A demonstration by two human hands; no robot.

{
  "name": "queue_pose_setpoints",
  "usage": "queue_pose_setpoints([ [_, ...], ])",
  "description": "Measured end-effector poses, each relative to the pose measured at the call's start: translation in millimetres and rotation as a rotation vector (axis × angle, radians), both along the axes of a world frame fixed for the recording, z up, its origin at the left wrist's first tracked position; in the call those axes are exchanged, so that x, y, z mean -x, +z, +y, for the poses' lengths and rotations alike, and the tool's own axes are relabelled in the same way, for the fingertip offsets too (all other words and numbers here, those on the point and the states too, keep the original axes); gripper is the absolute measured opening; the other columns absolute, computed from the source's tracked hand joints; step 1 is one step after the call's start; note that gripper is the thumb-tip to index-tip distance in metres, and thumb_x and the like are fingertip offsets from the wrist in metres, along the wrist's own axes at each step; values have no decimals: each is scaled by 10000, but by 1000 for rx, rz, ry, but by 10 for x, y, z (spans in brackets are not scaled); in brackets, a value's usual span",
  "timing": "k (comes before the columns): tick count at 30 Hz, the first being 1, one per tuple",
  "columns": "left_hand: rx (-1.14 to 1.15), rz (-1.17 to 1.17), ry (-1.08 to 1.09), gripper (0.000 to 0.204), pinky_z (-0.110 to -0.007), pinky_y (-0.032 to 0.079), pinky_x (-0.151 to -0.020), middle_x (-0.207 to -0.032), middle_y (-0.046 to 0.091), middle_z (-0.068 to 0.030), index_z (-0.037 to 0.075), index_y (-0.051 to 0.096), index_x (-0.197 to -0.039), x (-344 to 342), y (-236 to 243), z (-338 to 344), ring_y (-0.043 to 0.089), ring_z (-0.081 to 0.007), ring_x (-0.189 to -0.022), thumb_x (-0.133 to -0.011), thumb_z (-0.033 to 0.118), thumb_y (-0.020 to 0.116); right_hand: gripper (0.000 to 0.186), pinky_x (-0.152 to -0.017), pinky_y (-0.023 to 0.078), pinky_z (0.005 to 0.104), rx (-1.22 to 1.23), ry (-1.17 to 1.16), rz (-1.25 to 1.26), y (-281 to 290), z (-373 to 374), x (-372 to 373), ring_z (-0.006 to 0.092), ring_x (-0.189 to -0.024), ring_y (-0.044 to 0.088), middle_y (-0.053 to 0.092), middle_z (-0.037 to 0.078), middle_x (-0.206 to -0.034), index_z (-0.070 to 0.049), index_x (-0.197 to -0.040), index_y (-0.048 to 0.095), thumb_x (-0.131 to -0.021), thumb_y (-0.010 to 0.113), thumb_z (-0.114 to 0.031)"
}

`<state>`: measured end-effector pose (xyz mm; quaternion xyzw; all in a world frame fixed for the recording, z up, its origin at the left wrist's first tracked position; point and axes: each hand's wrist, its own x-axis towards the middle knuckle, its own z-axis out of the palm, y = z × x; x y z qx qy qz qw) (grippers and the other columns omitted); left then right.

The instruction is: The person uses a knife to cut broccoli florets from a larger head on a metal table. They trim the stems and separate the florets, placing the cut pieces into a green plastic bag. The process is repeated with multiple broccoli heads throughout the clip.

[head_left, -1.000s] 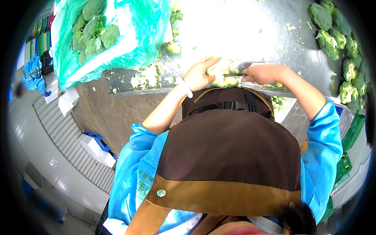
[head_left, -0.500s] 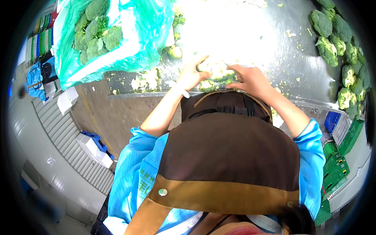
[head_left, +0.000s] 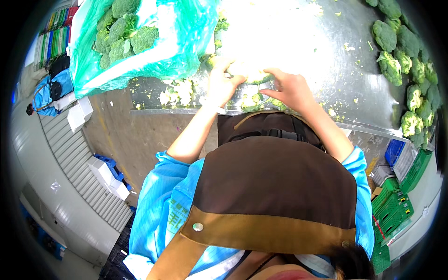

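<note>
Over the near edge of the metal table, a broccoli head (head_left: 255, 77) is between my two hands, partly washed out by glare. My left hand (head_left: 221, 83) grips it from the left, thumb toward the middle. My right hand (head_left: 291, 89) is at its right side with bent fingers, index finger and thumb pointing at the broccoli. A thin dark edge shows by the right thumb; I cannot make out what it is. Below the hands lie loose broccoli trimmings (head_left: 252, 101) on the table, against my brown apron (head_left: 275, 172).
A green plastic bag (head_left: 186, 65) lines a container of broccoli heads (head_left: 122, 35) at the left. More broccoli (head_left: 394, 67) is piled along the table's right edge. Pale scraps (head_left: 177, 93) lie left of my hands. Green crates (head_left: 392, 205) stand on the right, white boxes (head_left: 80, 113) on the left floor.
Both hands have shifted slightly left, and the broccoli between them is lifted and turned a little. The whole view has also moved slightly.
</note>
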<state>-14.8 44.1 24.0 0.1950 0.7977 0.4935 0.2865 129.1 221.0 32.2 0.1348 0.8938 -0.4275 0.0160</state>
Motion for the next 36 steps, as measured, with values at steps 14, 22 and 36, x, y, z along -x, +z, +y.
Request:
queue_pose_setpoints([
  [14,-68,-380,138,555,-265,496,-860,-1101,671,-85,-19,591,-1305,146,152,-251,626,-128,-910,-761,-56,694,472,-571,394,215,610,-250,-203,198,369,-236,8,-589,457,639,-81,-743,-79,-1207,682,-737,728,-56],
  [22,-345,-756,188,862,-325,523,-857,-1190,594,-118,103,217,-1544,-159,348,-119,616,-166,-990,-822,-6,676,549,-715,490,247,675,-395,-143,200,-204,4,96,-833,613,685,82,-1116,-21,-1210,648,-747,853,-231],
  [36,-526,-1208,172,395,-622,498,-976,-1323,571,-178,-30,439,-1378,-338,467,-178,589,-341,-1199,-1012,118,441,209,-596,534,434,-342,248,161,135,38,14,318,-717,655,604,110,-967,-32,-965,540,-763,572,14],
])
